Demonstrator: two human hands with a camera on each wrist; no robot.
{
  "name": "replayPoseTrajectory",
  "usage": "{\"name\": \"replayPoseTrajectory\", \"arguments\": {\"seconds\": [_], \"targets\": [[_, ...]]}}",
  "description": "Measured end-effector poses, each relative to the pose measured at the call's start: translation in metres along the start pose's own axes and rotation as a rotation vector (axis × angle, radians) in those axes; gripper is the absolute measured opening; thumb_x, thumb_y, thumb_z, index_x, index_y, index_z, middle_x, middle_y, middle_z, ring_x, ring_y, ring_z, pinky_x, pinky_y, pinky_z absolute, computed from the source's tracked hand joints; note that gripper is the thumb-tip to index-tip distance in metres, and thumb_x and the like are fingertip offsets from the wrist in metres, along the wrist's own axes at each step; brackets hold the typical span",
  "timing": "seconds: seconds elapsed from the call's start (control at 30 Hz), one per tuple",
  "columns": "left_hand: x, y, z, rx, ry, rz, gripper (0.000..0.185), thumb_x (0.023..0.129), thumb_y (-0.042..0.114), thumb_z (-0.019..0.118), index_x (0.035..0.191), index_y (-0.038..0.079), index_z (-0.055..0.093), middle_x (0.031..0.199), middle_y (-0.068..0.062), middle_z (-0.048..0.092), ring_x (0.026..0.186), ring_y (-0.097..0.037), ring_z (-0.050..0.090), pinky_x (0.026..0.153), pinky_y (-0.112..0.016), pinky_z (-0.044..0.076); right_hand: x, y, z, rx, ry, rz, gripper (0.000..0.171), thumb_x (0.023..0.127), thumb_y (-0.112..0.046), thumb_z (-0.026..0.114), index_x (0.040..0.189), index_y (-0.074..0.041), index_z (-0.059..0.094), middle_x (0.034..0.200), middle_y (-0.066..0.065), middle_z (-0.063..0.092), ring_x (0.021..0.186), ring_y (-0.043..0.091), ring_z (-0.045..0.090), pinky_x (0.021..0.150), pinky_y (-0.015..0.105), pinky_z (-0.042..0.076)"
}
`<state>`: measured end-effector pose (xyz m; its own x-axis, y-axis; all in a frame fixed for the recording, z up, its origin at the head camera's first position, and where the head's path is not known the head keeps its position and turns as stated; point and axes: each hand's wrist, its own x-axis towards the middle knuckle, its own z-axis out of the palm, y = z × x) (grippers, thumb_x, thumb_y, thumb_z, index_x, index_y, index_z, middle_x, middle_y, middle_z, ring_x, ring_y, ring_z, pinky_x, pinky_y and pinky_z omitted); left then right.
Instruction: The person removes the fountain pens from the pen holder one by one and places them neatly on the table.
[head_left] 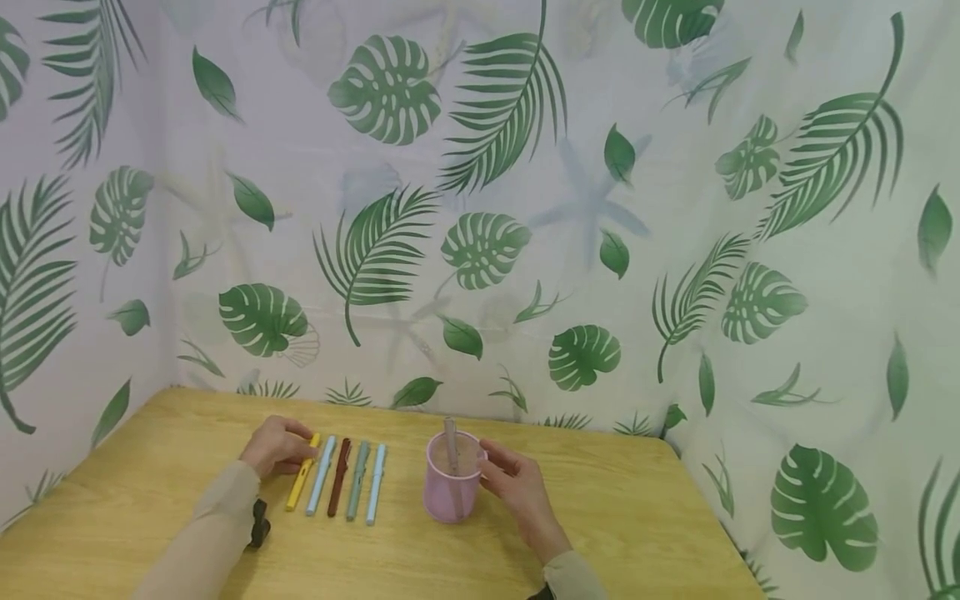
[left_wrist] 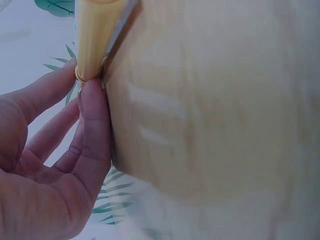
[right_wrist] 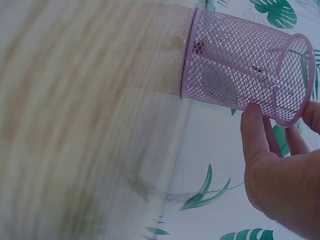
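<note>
Here the left hand (head_left: 276, 446) pinches the far end of the yellow pen (head_left: 302, 483), which lies leftmost in a row of five pens (head_left: 352, 482) on the worktop (head_left: 637, 517). The right hand (head_left: 517, 487) rests with loosely curved fingers against the rim of the pink mesh cup (head_left: 450, 482), where one pen (head_left: 451, 446) already stands. A shaky pinch could let the yellow pen slip and scatter its neighbours, which lie just beside it. Pushing on the light cup's rim might tip it over.
</note>
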<state>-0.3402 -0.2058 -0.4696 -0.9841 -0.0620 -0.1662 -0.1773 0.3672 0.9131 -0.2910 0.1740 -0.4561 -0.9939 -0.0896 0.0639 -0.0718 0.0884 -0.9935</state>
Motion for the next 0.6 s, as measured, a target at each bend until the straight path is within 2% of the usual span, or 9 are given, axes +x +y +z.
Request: {"name": "replayPoseTrajectory", "arguments": {"seconds": [0.4,0.6], "targets": [[0.0006,-0.0006,-0.0018,-0.005,0.01,-0.033,0.047,0.082,0.003,0.075,0.121,-0.013,0.055,0.082,-0.006,0.067,0.066,-0.014,0.06,0.059,-0.03,0.056,0.0007,0.0022,-0.0015,0.002,-0.012,-0.03,0.044,0.097,-0.014,0.062,0.136,0.004,0.053,0.135,0.029,0.055,0.118,0.029,0.061,0.094,0.037,0.054],[0.0006,0.0007,-0.0004,-0.047,0.036,-0.027,0.041,0.083,0.005,0.074,0.117,-0.013,0.057,0.069,-0.001,0.061,0.053,-0.01,0.05,0.05,-0.026,0.046,0.0009,0.0034,-0.0031,0.001,-0.006,-0.017,0.044,0.096,-0.014,0.062,0.136,0.003,0.054,0.135,0.027,0.055,0.117,0.027,0.061,0.094,0.037,0.054]]}}
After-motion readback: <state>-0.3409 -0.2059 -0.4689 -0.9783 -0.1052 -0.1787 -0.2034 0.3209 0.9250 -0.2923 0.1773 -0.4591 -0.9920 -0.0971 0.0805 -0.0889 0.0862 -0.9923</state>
